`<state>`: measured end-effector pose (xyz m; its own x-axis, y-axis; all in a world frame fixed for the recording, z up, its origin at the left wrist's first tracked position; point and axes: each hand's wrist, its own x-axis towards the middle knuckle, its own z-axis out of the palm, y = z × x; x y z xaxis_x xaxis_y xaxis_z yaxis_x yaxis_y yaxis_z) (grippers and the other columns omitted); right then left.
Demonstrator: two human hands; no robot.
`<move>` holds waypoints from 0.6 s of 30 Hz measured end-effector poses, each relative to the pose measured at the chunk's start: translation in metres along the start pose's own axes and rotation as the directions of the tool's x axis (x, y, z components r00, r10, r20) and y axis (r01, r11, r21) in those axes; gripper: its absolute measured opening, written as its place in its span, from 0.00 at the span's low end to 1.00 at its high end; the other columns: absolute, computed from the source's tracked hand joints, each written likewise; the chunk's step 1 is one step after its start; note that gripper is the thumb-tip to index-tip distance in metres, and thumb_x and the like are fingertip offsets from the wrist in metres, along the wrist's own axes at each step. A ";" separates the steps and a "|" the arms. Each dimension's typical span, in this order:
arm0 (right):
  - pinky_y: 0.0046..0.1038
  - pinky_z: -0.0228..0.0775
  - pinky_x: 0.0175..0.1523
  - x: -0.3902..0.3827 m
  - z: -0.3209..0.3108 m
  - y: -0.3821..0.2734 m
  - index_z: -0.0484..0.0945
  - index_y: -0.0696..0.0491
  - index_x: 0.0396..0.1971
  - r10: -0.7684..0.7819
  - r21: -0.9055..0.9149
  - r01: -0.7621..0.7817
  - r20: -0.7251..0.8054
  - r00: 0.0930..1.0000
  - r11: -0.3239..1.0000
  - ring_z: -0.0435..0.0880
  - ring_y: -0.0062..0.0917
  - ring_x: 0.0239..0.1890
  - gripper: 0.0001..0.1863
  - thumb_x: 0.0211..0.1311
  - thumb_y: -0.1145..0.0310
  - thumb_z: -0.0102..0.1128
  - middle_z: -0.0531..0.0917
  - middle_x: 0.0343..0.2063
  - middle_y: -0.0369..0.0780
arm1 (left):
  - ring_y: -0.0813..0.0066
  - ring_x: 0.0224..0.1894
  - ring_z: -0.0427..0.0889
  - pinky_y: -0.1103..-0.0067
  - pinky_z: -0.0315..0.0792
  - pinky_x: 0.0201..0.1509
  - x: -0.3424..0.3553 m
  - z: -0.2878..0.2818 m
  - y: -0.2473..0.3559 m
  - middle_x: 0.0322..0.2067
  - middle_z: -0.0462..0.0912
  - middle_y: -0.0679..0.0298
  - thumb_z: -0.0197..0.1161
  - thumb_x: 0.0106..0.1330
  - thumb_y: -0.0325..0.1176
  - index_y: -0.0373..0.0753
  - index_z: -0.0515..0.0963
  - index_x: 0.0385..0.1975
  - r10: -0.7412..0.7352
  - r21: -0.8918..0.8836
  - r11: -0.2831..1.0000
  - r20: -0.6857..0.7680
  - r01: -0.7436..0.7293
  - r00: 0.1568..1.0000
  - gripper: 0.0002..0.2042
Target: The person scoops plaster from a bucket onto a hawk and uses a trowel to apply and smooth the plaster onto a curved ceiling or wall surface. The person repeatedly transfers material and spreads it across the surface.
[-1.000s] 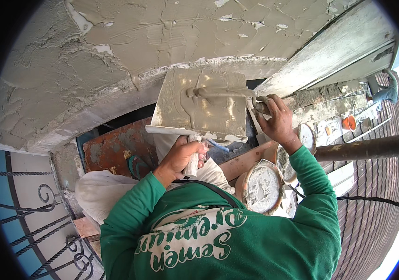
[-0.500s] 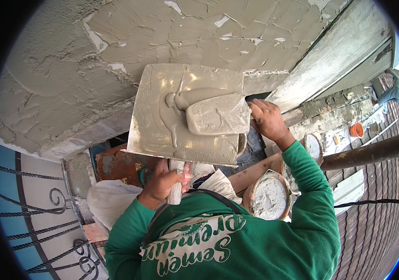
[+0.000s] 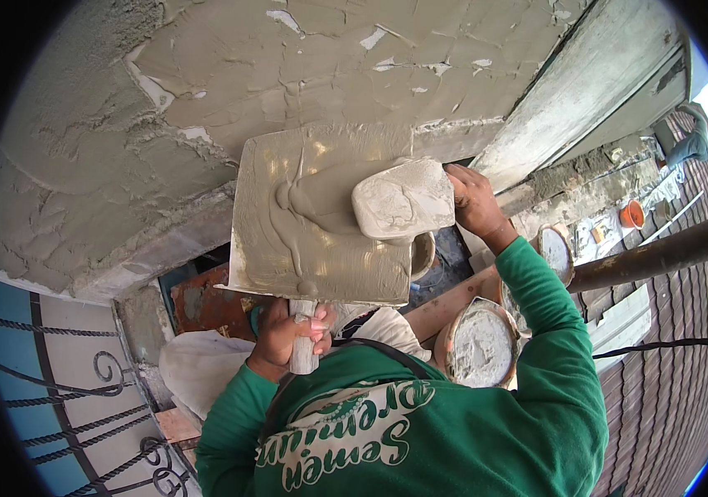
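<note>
My left hand (image 3: 275, 338) is closed round the pale wooden handle of a plasterer's hawk (image 3: 246, 258). Wet grey mortar (image 3: 325, 199) is smeared over the hawk's flat face, with a thicker ridge across the middle. A trowel (image 3: 408, 201), its blade coated in the same mortar, is gripped by my right hand (image 3: 480, 203). The blade lies over the right edge of the hawk; whether it touches the face I cannot tell. Its handle is mostly hidden by my fingers. Beyond the hawk stands a wall (image 3: 321, 58) covered in damp, uneven plaster with a few white patches.
A bucket of pale mix (image 3: 480, 346) stands by my right elbow, other buckets (image 3: 554, 253) behind it. A brown pipe (image 3: 660, 253) and black cable (image 3: 669, 356) cross at right above roof tiles (image 3: 677, 414). Black twisted ironwork (image 3: 55, 331) is at left. Another person's sleeve (image 3: 689, 137) shows far right.
The trowel has shifted right across the hawk toward its edge, and its blade has turned slightly. The hawk sits a little lower and further left in the picture.
</note>
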<state>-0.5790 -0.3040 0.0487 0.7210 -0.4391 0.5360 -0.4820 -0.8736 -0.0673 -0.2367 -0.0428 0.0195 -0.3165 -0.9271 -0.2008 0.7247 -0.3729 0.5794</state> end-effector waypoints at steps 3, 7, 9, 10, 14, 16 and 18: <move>0.44 0.76 0.45 -0.016 0.004 0.017 0.76 0.52 0.46 0.105 0.037 -0.106 0.018 0.994 0.994 0.83 0.47 0.41 0.17 0.58 0.70 0.68 0.80 0.37 0.45 | 0.75 0.33 0.71 0.77 0.74 0.26 0.000 0.000 0.002 0.40 0.72 0.63 0.61 0.59 0.20 0.47 0.68 0.63 0.022 -0.012 1.000 -0.037 -0.023 0.999 0.30; 0.45 0.78 0.51 -0.031 -0.007 0.032 0.79 0.52 0.51 0.242 0.016 -0.242 -0.097 0.965 0.970 0.84 0.50 0.47 0.19 0.60 0.73 0.71 0.83 0.43 0.46 | 0.74 0.35 0.72 0.76 0.74 0.28 0.005 -0.002 0.012 0.40 0.72 0.63 0.59 0.60 0.20 0.44 0.69 0.58 0.008 0.002 1.000 -0.020 -0.008 1.000 0.24; 0.44 0.79 0.53 -0.030 -0.023 0.033 0.79 0.54 0.54 0.336 0.103 -0.328 -0.077 0.939 0.939 0.83 0.54 0.47 0.21 0.59 0.71 0.70 0.83 0.45 0.50 | 0.75 0.37 0.73 0.74 0.75 0.29 0.007 -0.003 0.016 0.40 0.73 0.63 0.57 0.61 0.19 0.41 0.71 0.50 0.018 0.082 0.997 -0.027 -0.015 0.999 0.18; 0.44 0.79 0.54 -0.028 -0.034 0.031 0.79 0.55 0.53 0.404 0.147 -0.392 -0.066 0.912 0.908 0.82 0.55 0.46 0.21 0.59 0.71 0.68 0.83 0.45 0.51 | 0.75 0.36 0.74 0.74 0.75 0.29 0.009 -0.004 0.016 0.40 0.73 0.63 0.58 0.61 0.20 0.40 0.71 0.51 0.009 0.125 0.992 -0.051 -0.002 0.999 0.18; 0.23 0.71 0.32 -0.015 -0.080 0.021 0.79 0.60 0.43 0.473 0.666 -0.633 0.442 0.762 0.396 0.78 0.19 0.26 0.14 0.63 0.66 0.62 0.77 0.26 0.39 | 0.74 0.36 0.74 0.75 0.74 0.29 0.015 -0.003 0.003 0.41 0.72 0.63 0.60 0.61 0.21 0.40 0.70 0.54 -0.044 0.247 0.967 -0.112 0.071 0.993 0.20; 0.21 0.70 0.25 -0.004 -0.084 0.020 0.80 0.62 0.45 0.227 0.732 -0.656 0.618 0.753 0.181 0.76 0.16 0.22 0.19 0.73 0.58 0.55 0.78 0.25 0.35 | 0.74 0.36 0.74 0.75 0.73 0.28 0.021 -0.004 -0.004 0.42 0.72 0.63 0.60 0.62 0.21 0.40 0.70 0.56 -0.064 0.235 0.968 -0.115 0.090 0.991 0.22; 0.21 0.70 0.23 -0.004 -0.077 0.017 0.81 0.62 0.47 0.170 0.632 -0.773 0.756 0.632 0.066 0.76 0.16 0.21 0.21 0.75 0.56 0.56 0.80 0.25 0.36 | 0.74 0.36 0.73 0.75 0.73 0.28 0.023 -0.005 -0.013 0.42 0.72 0.63 0.59 0.62 0.20 0.40 0.70 0.57 -0.047 0.154 0.986 -0.070 0.057 0.996 0.22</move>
<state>-0.6283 -0.3005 0.1106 0.7501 -0.5850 -0.3085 -0.2744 0.1491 -0.9500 -0.2505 -0.0598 0.0034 -0.3063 -0.9090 -0.2828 0.6022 -0.4151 0.6820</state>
